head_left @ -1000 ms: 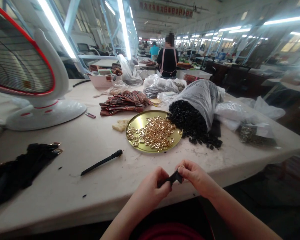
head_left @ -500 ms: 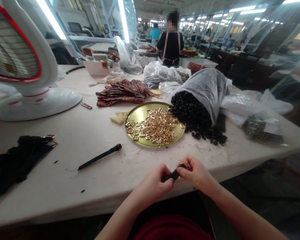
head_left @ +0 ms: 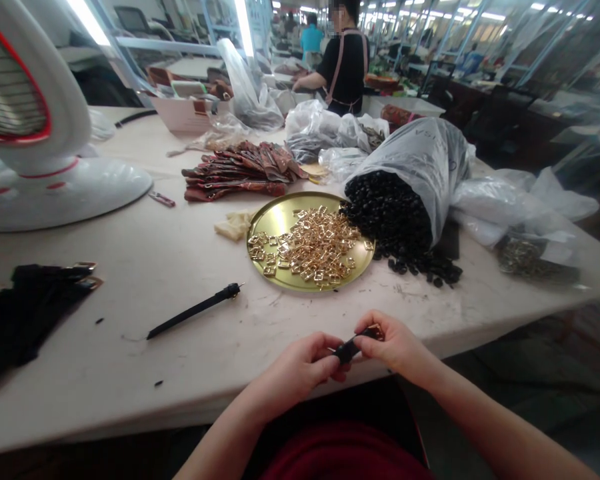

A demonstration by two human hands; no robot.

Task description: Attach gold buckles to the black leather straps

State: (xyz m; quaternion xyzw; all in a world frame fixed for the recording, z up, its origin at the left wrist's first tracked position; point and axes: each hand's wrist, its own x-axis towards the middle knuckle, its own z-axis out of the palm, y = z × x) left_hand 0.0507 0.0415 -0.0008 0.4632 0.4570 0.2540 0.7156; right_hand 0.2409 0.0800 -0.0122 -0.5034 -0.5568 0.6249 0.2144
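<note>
Between my two hands, near the table's front edge, is a black strap [head_left: 347,349] with a gold buckle [head_left: 377,331] at its right end. My left hand [head_left: 310,363] pinches the strap's left part between thumb and fingers. The buckle end is gripped by my right hand [head_left: 393,345], whose fingers partly cover the buckle. Just beyond lies a round gold tray [head_left: 265,280] with a heap of gold buckles [head_left: 320,243]. Another black strap [head_left: 193,312], with a buckle at its tip, rests to the left of the tray.
Black loops [head_left: 390,210] spill from a plastic bag [head_left: 430,160] right of the tray. Brown straps [head_left: 240,172] lie behind it. A pile of black straps [head_left: 25,313] and a white heater [head_left: 55,193] occupy the left. A co-worker [head_left: 345,67] stands beyond the table.
My left fingers have shifted slightly on the strap, with more of it showing. Both hands still grip it. The view has tilted a little, and the co-worker has turned with an arm reaching left.
</note>
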